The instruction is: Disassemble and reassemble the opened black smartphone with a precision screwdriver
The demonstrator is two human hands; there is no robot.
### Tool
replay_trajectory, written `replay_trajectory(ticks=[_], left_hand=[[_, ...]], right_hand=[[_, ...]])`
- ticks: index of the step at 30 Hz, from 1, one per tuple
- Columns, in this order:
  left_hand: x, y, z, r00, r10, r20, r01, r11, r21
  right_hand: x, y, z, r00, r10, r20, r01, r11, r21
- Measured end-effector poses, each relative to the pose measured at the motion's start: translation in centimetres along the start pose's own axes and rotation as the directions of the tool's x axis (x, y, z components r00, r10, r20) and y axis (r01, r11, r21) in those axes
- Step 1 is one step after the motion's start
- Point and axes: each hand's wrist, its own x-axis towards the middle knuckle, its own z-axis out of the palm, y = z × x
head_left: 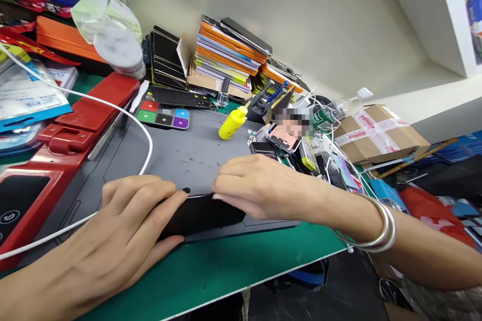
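Observation:
A black smartphone point(211, 218) is held low over the front edge of the grey work mat point(176, 153), tilted with its dark face toward me. My left hand point(130, 228) wraps around its left end, fingers along the upper edge and thumb underneath. My right hand point(256, 180), with silver bangles at the wrist, is closed at the phone's upper right edge. Whether a small tool sits in those right fingers is hidden. Tiny dark bits, perhaps screws, lie on the mat just beyond the hands.
A yellow squeeze bottle point(232, 124) and a coloured sorting tray point(163, 115) stand on the mat. A white cable point(148, 143) loops past my left hand. At left is a red clamp-like device point(81, 130); behind are stacked boxes point(229, 50). Phone parts and a cardboard box point(380, 133) crowd the right.

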Motion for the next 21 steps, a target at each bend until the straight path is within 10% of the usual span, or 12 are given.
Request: replay_trajectory(ticks=[7,21], left_hand=[[0.1,0.4,-0.2,0.999,0.003,-0.04,-0.001,0.998,0.056],[-0.7,0.9,-0.2,0.997,-0.031,-0.076,0.034,0.998,0.043]], right_hand=[[0.5,1.8,-0.1,1.0,0.027,0.015,-0.031,0.886,0.462],[1.4,3.4,0.5,0.982,0.006,0.19,-0.152,0.629,0.762]])
